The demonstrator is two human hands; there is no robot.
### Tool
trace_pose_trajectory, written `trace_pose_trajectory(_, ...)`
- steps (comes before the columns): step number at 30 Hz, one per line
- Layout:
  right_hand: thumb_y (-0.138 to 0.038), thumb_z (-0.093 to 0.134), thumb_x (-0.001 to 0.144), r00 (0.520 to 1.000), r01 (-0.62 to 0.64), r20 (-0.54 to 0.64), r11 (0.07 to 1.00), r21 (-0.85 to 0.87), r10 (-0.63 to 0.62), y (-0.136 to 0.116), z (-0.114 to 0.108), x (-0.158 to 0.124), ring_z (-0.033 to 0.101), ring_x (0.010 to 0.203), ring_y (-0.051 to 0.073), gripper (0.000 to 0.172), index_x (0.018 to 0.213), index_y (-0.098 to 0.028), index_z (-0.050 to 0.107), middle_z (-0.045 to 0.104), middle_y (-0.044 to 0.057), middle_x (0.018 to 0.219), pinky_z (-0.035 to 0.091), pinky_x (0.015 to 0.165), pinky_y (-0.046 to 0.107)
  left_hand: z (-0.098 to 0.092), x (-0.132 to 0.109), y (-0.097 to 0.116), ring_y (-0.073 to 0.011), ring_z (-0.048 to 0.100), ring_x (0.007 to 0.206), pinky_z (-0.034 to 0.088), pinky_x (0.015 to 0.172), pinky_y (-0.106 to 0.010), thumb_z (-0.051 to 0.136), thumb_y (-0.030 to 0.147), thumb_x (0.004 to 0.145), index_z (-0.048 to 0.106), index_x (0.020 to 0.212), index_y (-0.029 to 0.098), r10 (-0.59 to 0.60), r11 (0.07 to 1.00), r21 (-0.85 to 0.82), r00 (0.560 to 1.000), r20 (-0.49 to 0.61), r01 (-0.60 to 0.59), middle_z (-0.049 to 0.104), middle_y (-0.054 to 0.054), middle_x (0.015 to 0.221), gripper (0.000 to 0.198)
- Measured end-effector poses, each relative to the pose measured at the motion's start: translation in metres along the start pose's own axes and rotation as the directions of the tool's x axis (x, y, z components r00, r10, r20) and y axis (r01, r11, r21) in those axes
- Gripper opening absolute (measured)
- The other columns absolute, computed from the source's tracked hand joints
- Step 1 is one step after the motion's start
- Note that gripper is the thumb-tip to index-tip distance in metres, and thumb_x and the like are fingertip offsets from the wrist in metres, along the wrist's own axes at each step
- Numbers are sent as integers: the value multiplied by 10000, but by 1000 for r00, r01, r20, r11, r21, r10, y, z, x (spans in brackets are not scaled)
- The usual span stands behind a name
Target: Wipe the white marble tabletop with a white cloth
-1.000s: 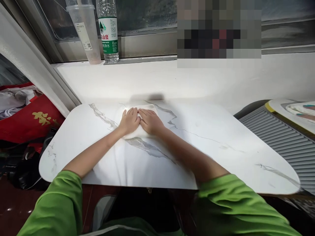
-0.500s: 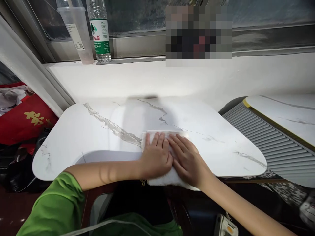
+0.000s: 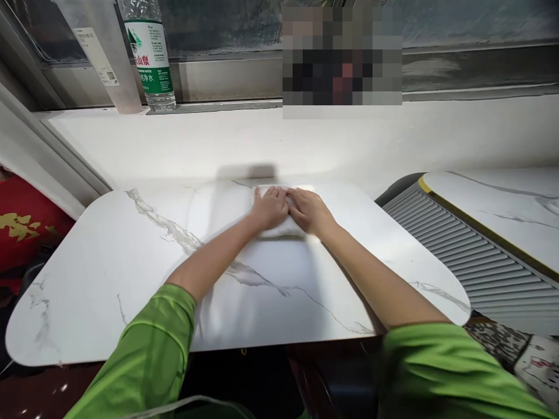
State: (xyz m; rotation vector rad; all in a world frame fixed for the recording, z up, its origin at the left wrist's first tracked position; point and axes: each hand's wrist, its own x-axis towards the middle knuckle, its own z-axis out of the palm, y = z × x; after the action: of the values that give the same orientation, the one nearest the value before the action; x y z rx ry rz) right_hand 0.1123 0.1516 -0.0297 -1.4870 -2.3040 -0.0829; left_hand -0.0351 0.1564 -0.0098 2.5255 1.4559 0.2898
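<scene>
A folded white cloth (image 3: 279,233) lies on the white marble-patterned table (image 3: 144,291), close to its far edge by the wall. My left hand (image 3: 271,208) presses down on the cloth's left part, fingers bent over it and pointing away from me. Right beside it, my right hand (image 3: 311,210) grips the cloth's right part, with its fingers curled toward the left hand. The two hands nearly touch, thumbs inward, and both arms are stretched forward. Part of the cloth is hidden under the hands.
On the window ledge stand a clear plastic cup (image 3: 102,64) and a water bottle (image 3: 151,64) with a green-and-white label. A grey ribbed panel (image 3: 471,250) and another marble-patterned table (image 3: 506,203) are at the right. A red bag (image 3: 30,221) sits at the left.
Both hands have pushed the cloth away from me, from the table's near edge to close by the wall. My arms are straighter, and the view has shifted slightly.
</scene>
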Motion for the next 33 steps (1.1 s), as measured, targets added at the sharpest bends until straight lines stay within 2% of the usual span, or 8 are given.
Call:
trace_pose_trajectory(5,-201,378,851,1000,-27,-4,999,28,27,-19,17,55,537,1195,305,469,1271,-113,569,628,154,1297,377,1039,438,-12,15,-47,-242,309,1449,139,1198,-573,212,200,1000,401,1426,111,-40,999,18,994,-105,42,413,-139,1531,474)
trace_pose_trajectory(10,-202,348,885,999,-23,38,999,28,22,-31,20,58,483,1285,289,506,1344,-86,530,563,148,1399,326,1097,441,-16,5,-54,-230,300,1456,167,1209,-508,231,202,1008,407,1428,98,-90,994,44,989,-121,96,387,-130,1551,467)
trace_pose_trajectory(13,-224,328,910,999,-23,46,1000,4,22,-40,19,40,434,1348,292,519,1370,-71,513,515,153,1452,293,1128,457,-17,-14,-46,-234,276,1470,159,1214,-500,237,214,1013,385,1448,85,-94,994,56,992,-87,99,355,-131,1570,477)
trace_pose_trajectory(16,-248,322,925,1000,-5,30,1000,-29,6,-60,14,10,432,1357,308,523,1381,-71,507,511,163,1456,296,1129,485,-19,-46,-36,-239,254,1482,156,1216,-493,243,238,1018,375,1458,94,-81,995,60,995,-52,84,330,-128,1583,481)
trace_pose_trajectory(23,-283,313,941,998,54,-3,996,-75,-55,-136,-7,-88,426,1366,349,550,1414,-56,479,507,191,1451,316,1123,537,-20,-165,-8,-268,269,1478,169,1210,-520,243,253,1007,391,1452,97,20,996,85,998,-52,-16,366,-147,1562,494)
trace_pose_trajectory(27,-293,340,926,992,125,-1,990,-63,-126,-170,-19,-125,409,1378,363,565,1410,-41,487,489,209,1460,306,1140,549,-22,-218,5,-289,253,1483,164,1211,-531,233,245,996,395,1449,69,31,993,118,998,-57,-24,366,-167,1557,513)
trace_pose_trajectory(30,-289,345,919,990,139,13,989,-39,-139,-178,-23,-129,413,1373,360,565,1399,-35,500,484,206,1465,312,1142,541,-23,-230,7,-270,241,1489,167,1217,-516,233,235,986,388,1455,80,-1,995,103,999,-45,5,367,-151,1561,517)
trace_pose_trajectory(33,-276,335,923,992,124,28,992,-4,-124,-172,-19,-111,425,1363,341,545,1387,-55,513,505,189,1453,315,1140,522,-23,-215,-4,-258,261,1482,183,1212,-517,241,242,984,391,1449,94,-26,997,77,998,-56,30,383,-145,1553,510)
